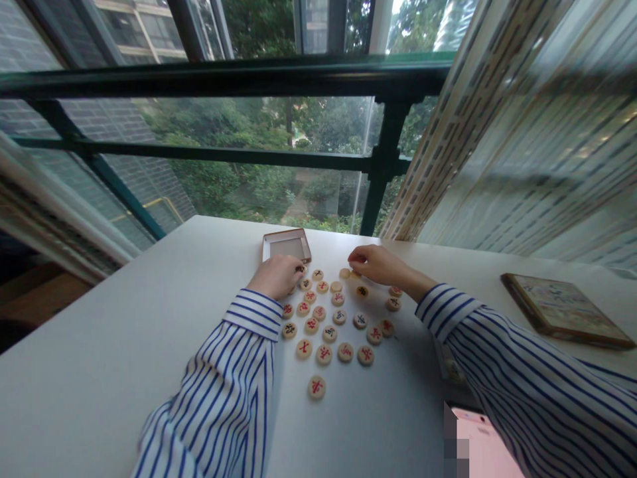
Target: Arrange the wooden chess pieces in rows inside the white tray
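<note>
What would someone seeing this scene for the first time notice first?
Probably the pale round wooden-looking discs, mostly marked in red or black, scattered over the middle of the white tabletop. The left hand and right hand, in blue-and-white striped sleeves, are at the scatter's far end, near a shallow open box. Beyond the table, a dark green metal railing crosses in front of green trees.

Left grip (275, 276) curled palm-down, right grip (381, 265) curled inward, both arms (219, 378) outstretched

sleeves (213, 392): long, white, dark-blue lengthwise stripes | cuffs (255, 313): broad, striped
</note>
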A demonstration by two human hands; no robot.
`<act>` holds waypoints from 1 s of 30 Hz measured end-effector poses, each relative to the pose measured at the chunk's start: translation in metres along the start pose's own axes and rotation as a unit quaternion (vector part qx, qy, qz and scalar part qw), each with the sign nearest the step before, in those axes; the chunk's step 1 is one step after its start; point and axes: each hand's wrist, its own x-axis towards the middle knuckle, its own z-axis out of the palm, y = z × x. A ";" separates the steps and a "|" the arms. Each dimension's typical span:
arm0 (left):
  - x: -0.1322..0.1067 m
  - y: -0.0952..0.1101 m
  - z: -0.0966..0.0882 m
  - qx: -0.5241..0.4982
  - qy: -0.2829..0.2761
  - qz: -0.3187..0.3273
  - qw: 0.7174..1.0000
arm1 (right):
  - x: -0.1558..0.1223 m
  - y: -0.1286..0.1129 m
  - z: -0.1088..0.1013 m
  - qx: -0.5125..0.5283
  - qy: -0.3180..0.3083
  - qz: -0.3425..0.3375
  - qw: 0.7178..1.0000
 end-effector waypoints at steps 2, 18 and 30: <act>0.000 -0.001 0.001 -0.002 0.000 0.004 1.000 | -0.001 0.002 0.000 -0.011 -0.006 -0.001 1.000; 0.000 -0.003 0.006 0.003 -0.009 -0.001 1.000 | -0.004 0.015 0.005 -0.036 -0.047 -0.015 0.998; 0.001 -0.006 0.007 -0.020 -0.013 -0.001 1.000 | -0.007 0.012 0.006 -0.025 -0.036 -0.015 0.999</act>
